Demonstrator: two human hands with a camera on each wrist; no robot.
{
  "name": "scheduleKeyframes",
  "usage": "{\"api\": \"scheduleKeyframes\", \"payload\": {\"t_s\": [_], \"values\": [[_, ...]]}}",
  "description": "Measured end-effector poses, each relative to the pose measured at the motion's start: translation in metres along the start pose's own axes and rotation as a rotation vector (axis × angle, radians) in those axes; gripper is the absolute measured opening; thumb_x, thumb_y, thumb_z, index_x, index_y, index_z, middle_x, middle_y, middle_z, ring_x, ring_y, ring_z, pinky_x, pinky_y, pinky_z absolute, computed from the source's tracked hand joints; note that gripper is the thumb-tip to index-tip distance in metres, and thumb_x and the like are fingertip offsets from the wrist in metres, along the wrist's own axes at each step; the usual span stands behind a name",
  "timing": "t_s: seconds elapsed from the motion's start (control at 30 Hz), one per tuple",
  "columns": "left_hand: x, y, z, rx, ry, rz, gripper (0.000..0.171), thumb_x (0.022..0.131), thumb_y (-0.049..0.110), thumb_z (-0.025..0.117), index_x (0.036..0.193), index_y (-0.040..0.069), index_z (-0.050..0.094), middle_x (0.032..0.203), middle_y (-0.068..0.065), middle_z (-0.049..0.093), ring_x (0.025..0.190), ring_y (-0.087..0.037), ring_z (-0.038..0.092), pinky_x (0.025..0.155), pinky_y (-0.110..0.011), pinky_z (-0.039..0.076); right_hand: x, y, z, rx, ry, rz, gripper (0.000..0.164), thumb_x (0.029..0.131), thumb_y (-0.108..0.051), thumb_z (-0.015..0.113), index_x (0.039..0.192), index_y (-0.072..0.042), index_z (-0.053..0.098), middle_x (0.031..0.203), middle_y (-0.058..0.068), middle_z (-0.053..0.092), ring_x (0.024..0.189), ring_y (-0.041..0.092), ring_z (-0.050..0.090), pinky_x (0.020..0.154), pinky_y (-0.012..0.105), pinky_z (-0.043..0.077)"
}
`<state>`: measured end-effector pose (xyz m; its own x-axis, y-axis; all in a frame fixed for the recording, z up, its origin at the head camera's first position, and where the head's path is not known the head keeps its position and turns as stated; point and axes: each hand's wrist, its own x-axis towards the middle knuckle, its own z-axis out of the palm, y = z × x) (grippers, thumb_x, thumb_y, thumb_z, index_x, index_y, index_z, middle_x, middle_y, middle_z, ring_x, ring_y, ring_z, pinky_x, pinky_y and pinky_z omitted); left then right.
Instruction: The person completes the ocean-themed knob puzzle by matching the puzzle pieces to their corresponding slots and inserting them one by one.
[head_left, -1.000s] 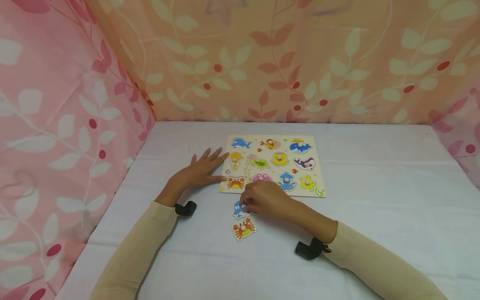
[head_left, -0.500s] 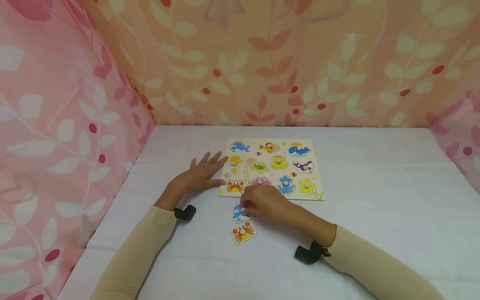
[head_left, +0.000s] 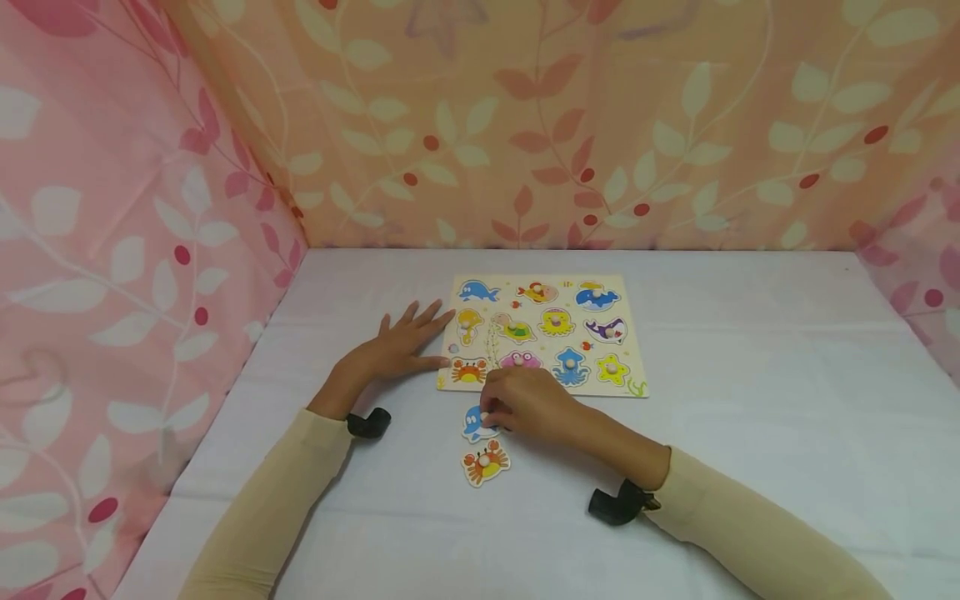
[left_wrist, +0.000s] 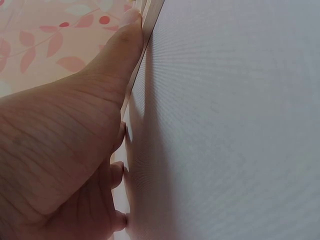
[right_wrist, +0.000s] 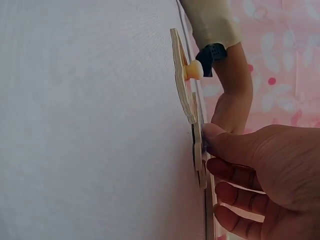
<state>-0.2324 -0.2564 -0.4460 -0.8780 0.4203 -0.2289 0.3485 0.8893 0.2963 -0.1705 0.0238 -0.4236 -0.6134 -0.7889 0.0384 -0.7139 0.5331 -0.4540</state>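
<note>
My left hand lies flat with fingers spread, its thumb and fingertips touching the left edge of the wooden peg puzzle board. In the left wrist view the thumb presses the side of that board. Just below the board, my right hand pinches the small knob of a blue dolphin puzzle piece, which appears to lie on the table; the fingers hide part of it. An orange crab puzzle piece lies nearest the body, its wooden knob upright in the right wrist view.
The board carries sea-animal pictures, most with knobbed pieces, among them a squid and a starfish. The blue dolphin and crab places show no knob. White cloth covers the table; floral curtains surround it.
The camera view shifts slightly. Both hands stay in nearly the same place, the right one still at the dolphin piece's knob.
</note>
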Motion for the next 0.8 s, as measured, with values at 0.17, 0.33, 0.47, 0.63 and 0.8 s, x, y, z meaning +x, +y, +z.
{"api": "scheduleKeyframes", "payload": {"t_s": [0.17, 0.33, 0.47, 0.63, 0.8], "values": [[-0.001, 0.002, -0.001, 0.001, 0.002, 0.001, 0.088, 0.095, 0.066, 0.055, 0.164, 0.033, 0.010, 0.171, -0.003, 0.000, 0.155, -0.039, -0.008, 0.114, -0.074, -0.003, 0.001, 0.000, 0.000, -0.009, 0.046, -0.018, 0.012, 0.092, -0.031, 0.078, 0.100, -0.022, 0.078, 0.097, -0.012, 0.069, 0.092, 0.006, 0.059, 0.080, 0.027, 0.051], [-0.001, 0.003, -0.002, 0.004, 0.000, -0.003, 0.089, 0.095, 0.066, 0.055, 0.164, 0.033, 0.011, 0.171, -0.003, 0.000, 0.155, -0.039, -0.007, 0.114, -0.073, -0.003, 0.001, 0.000, -0.003, -0.003, 0.107, -0.049, 0.014, 0.093, -0.031, 0.076, 0.103, -0.022, 0.077, 0.101, -0.013, 0.070, 0.100, 0.007, 0.060, 0.086, 0.028, 0.052], [0.000, 0.004, -0.003, 0.011, -0.003, -0.006, 0.089, 0.095, 0.066, 0.055, 0.164, 0.033, 0.010, 0.171, -0.004, 0.000, 0.155, -0.040, -0.007, 0.114, -0.074, -0.002, 0.001, 0.001, -0.008, 0.015, 0.149, -0.070, 0.012, 0.093, -0.031, 0.076, 0.102, -0.023, 0.076, 0.100, -0.014, 0.070, 0.100, 0.006, 0.060, 0.088, 0.028, 0.052], [-0.001, 0.006, -0.005, -0.007, -0.008, -0.013, 0.089, 0.095, 0.063, 0.058, 0.164, 0.032, 0.012, 0.171, -0.005, 0.001, 0.155, -0.040, -0.007, 0.114, -0.074, -0.003, 0.000, 0.003, -0.014, 0.011, 0.165, -0.076, 0.014, 0.092, -0.031, 0.077, 0.102, -0.021, 0.076, 0.099, -0.012, 0.070, 0.099, 0.007, 0.060, 0.086, 0.028, 0.053], [0.000, 0.004, -0.002, -0.018, -0.007, -0.016, 0.089, 0.095, 0.064, 0.057, 0.164, 0.033, 0.012, 0.171, -0.004, 0.000, 0.155, -0.039, -0.008, 0.114, -0.073, -0.004, 0.000, 0.006, -0.020, -0.008, 0.186, -0.059, 0.017, 0.090, -0.031, 0.079, 0.102, -0.019, 0.077, 0.097, -0.010, 0.069, 0.099, 0.009, 0.060, 0.083, 0.028, 0.053]]}}
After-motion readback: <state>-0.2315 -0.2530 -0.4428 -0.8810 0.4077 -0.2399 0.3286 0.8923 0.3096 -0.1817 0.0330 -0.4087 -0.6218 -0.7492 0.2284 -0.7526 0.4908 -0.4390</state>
